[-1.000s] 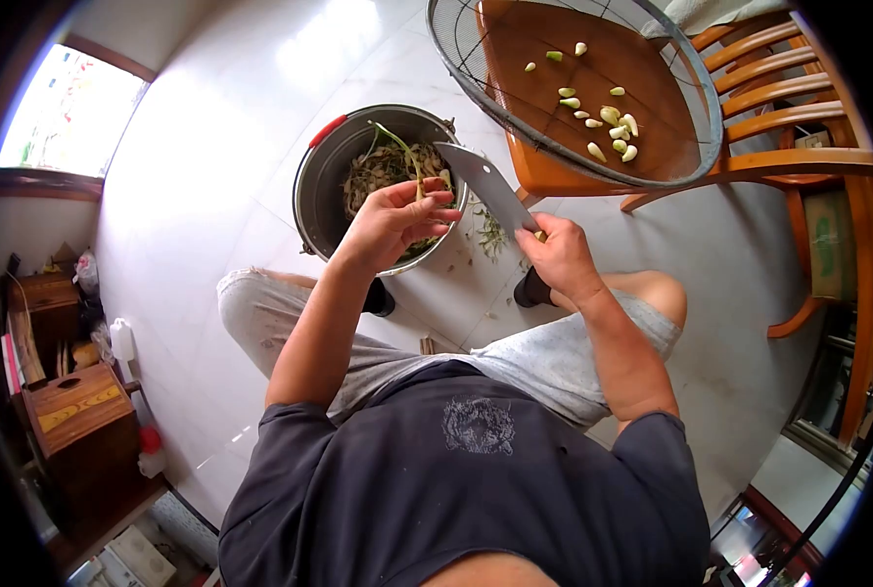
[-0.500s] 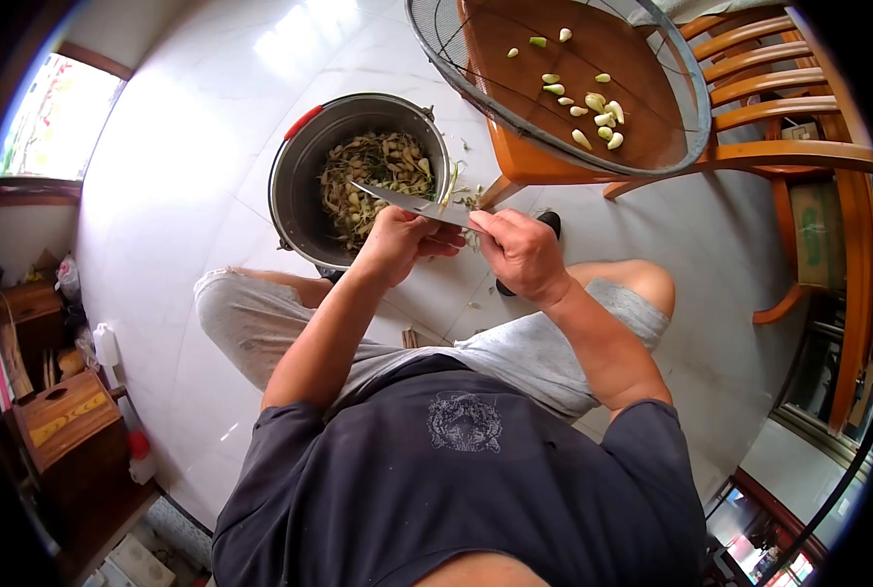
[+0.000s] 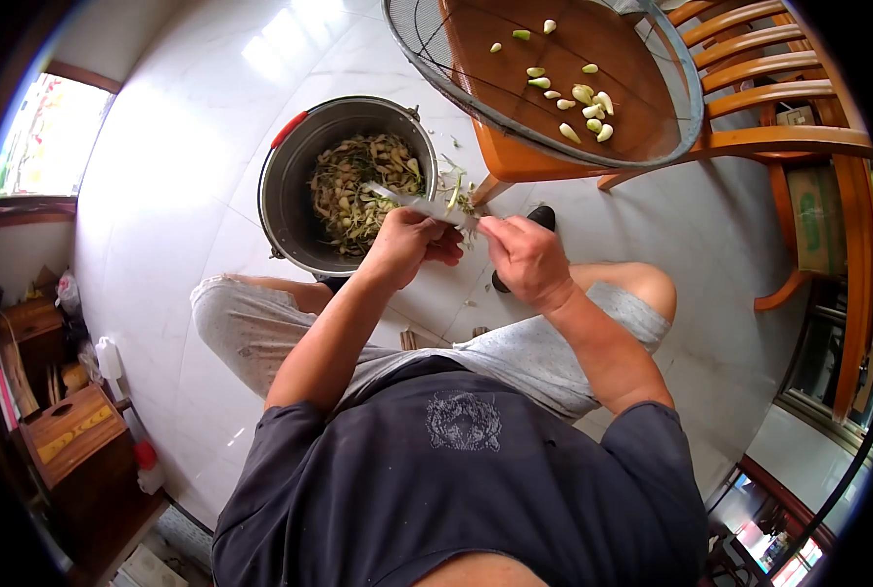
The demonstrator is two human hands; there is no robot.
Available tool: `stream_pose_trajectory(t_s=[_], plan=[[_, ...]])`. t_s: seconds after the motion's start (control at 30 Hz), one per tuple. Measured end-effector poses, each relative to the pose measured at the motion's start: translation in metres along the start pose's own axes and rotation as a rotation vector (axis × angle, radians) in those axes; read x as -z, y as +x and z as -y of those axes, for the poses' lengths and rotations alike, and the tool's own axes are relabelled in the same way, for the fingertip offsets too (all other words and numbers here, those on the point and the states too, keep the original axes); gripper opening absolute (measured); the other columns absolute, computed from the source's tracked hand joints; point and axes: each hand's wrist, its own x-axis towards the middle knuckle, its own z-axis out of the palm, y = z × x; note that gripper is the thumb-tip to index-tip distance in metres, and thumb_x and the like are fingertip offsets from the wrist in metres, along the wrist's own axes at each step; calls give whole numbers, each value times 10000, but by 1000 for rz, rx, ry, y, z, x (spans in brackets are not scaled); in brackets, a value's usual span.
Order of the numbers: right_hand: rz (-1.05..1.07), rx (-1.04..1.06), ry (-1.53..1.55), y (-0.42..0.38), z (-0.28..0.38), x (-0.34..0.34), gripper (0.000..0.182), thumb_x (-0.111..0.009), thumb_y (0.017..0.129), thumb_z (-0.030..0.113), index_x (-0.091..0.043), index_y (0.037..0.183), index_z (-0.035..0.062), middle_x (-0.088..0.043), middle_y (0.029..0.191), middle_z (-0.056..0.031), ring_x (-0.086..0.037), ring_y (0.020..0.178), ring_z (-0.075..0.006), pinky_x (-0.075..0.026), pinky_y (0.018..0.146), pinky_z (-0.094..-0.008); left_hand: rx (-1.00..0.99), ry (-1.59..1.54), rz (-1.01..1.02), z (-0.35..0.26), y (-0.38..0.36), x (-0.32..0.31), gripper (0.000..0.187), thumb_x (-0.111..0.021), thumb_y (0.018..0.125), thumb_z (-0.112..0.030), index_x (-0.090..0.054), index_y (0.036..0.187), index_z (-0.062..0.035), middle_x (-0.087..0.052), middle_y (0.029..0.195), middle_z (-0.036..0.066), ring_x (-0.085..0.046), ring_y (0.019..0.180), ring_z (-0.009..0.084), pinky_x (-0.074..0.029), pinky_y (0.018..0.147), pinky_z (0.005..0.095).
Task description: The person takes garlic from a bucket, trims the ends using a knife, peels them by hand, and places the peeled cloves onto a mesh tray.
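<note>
My right hand (image 3: pixel 527 256) is closed around the handle end of a knife (image 3: pixel 425 205), whose blade points up and left, smeared by motion. Just below the blade, my left hand (image 3: pixel 409 247) has its fingers curled and pressed together; whatever is in them is hidden. Beyond both hands stands a metal bucket (image 3: pixel 278 210) with a red-gripped handle, holding many small bulbs (image 3: pixel 358 186) with dry stalks and roots. At the upper right, several trimmed whitish-green bulbs (image 3: pixel 582 94) lie in a round mesh sieve (image 3: pixel 696 117).
The sieve rests on a wooden chair (image 3: pixel 515 157). Green and pale trimmings (image 3: pixel 456 186) are scattered on the tiled floor (image 3: pixel 192 147) right of the bucket. Wooden boxes (image 3: pixel 69 430) stand at the left, and a cardboard box (image 3: pixel 816 220) sits at the right.
The knife blade has turned slightly and is now blurred, its tip a little to the right. Both hands stay close together. The whole view has shifted slightly.
</note>
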Motion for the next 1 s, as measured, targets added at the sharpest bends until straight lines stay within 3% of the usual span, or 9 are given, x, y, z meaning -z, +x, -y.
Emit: stream_pose_trajectory(t_s=[0.1, 0.13, 0.23, 0.33, 0.47, 0.63, 0.73, 1.0], plan=[[246, -483, -185, -16, -29, -3, 136, -570, 808, 120, -630, 906, 46, -600, 763, -165, -577, 700, -360, -462, 629, -428, 13, 32, 24, -15, -9, -9, 186, -549, 902, -108, -613, 975, 51, -623, 824, 96, -631, 731, 195, -540, 597, 305], [270, -498, -189, -20, -33, 3, 163, -550, 819, 166, -627, 857, 28, -602, 773, -195, -582, 730, -383, -459, 646, -442, -11, 17, 18, -15, -8, -8, 204, -553, 907, -131, -616, 995, 41, -623, 834, 79, -619, 758, 178, -528, 623, 298], [148, -320, -144, -22, -35, 6, 157, -550, 815, 146, -622, 828, 7, -604, 757, -202, -587, 729, -381, -465, 643, -420, -71, -30, 1, -6, -4, -3, 245, -564, 918, -189, -626, 1043, 11, -622, 855, 29, -577, 800, 124, -478, 689, 270], [45, -346, 59, -7, -17, 8, 166, -583, 809, 139, -635, 873, -6, -606, 711, -181, -587, 650, -317, -465, 615, -355, -102, -75, -67, 2, 3, 9, 253, -588, 908, -223, -640, 1063, -29, -612, 849, -21, -512, 735, 70, -398, 713, 226], [-16, -260, 162, 2, -12, 2, 169, -611, 805, 118, -651, 923, 4, -608, 697, -150, -572, 609, -257, -456, 600, -315, -126, -283, -81, 8, 8, 16, 195, -609, 893, -202, -617, 1012, -48, -607, 831, -7, -522, 737, 84, -416, 732, 241], [-141, -131, 235, 9, -1, 2, 159, -622, 801, 68, -656, 946, 12, -628, 743, -139, -584, 627, -248, -463, 595, -309, -117, -483, -31, 11, 6, 18, 76, -585, 898, -141, -545, 911, -77, -604, 872, 48, -559, 775, 138, -475, 737, 297], [-163, -67, 202, 6, 1, -3, 187, -626, 791, 36, -648, 974, 6, -631, 772, -138, -596, 648, -249, -474, 597, -303, -132, -558, -23, 16, 6, 15, 140, -594, 889, -113, -511, 961, -27, -608, 887, 97, -581, 764, 165, -523, 710, 321], [-178, 185, 79, 9, 16, 3, 307, -628, 736, -13, -627, 1042, 9, -625, 843, -136, -614, 706, -280, -510, 634, -337, -68, -623, -153, 17, 1, -2, 117, -516, 900, -69, -545, 989, 1, -613, 901, 106, -607, 784, 189, -539, 722, 320]])
